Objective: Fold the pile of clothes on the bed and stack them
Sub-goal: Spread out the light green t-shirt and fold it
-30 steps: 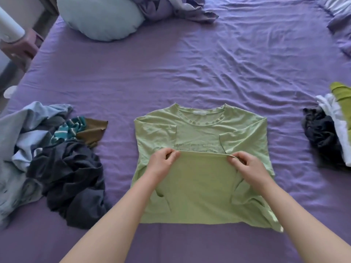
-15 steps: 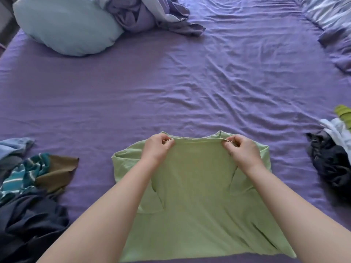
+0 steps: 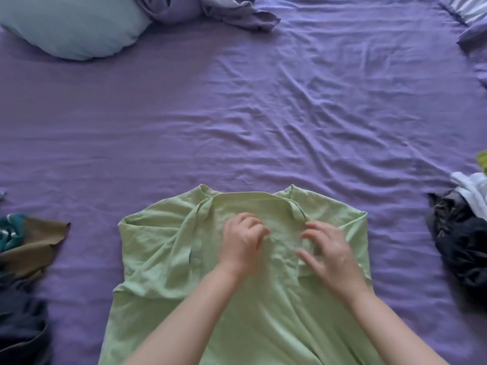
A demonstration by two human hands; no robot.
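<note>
Green shirt folded on bed; left hand, right hand loosely open, gripping nothing.

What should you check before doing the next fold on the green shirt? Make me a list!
1. Folded hem edge up at the collar of the green shirt: ok, it lies just below the neckline.
2. Left hand off its grip: cannot tell, fingers curled and blurred.
3. Right hand off its grip: ok, fingers spread above the cloth.
4. Cloth smooth: not ok, creases run down the left side and middle.
5. Sleeves tucked in: not ok, the cloth bunches at both sides.
6. Room on the purple sheet around the shirt: ok, the dark clothes pile lies apart.
</note>
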